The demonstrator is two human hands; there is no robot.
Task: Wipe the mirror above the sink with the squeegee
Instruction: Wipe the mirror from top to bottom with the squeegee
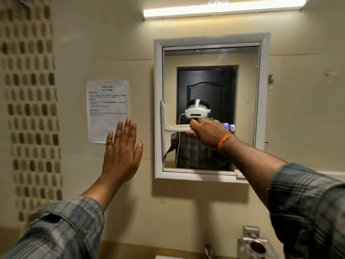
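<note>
Far left: mosaic tile strip (31, 113) down the wall, blurred. Next, a printed paper notice (107, 111) stuck to the beige wall, text too soft to read.

Just below and right of the notice: left hand (121, 152), fingers straight and together, palm toward the wall, holding nothing; whether pressed flat on the wall or held just off it, not clear. Probably bracing.

Then the white frame (158, 109) of the mirror (246, 101). White squeegee (165, 129) at the mirror's left edge, lower half: blade standing vertical along the inner side of the frame, apparently against the glass, long axis of the blade up-and-down. Handle horizontal, running rightward from the blade's middle; working edge facing left, toward the frame.

Right hand (207, 132) wrapped round the handle, fingers curled tight, orange thread band (225, 143) at the wrist. Blue-and-white tube (228, 126) showing just past the knuckles, seemingly on a ledge or in reflection; cannot tell which.

Judged step: end of a sideways stroke at the left border, mid-wipe. Upper glass showing faint streaks near the top right, so likely more passes left. Next move calling for lifting or turning the blade off the frame edge, resetting higher or lower, then pulling across with even pressure, blade kept flat to the glass.

Lower right: metal soap holder (254, 243) and a tap top (208, 249). Above: lit tube light (222, 9).
</note>
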